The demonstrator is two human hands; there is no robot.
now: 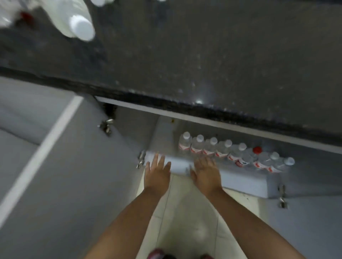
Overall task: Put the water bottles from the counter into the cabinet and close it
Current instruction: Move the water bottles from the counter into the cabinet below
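Observation:
Several small water bottles with white caps and red labels stand in a row on the cabinet floor, under the dark counter. One bottle there has a red cap. Both cabinet doors stand open: the left door and the right door. My left hand and my right hand hover empty, fingers spread, at the cabinet's front edge, just left of the bottle row. A large white-capped bottle stands on the counter at the top left, blurred.
Metal hinges show on the cabinet frame and another hinge on the right door. Pale floor tiles lie between the open doors. Blurred white objects sit at the counter's far edge.

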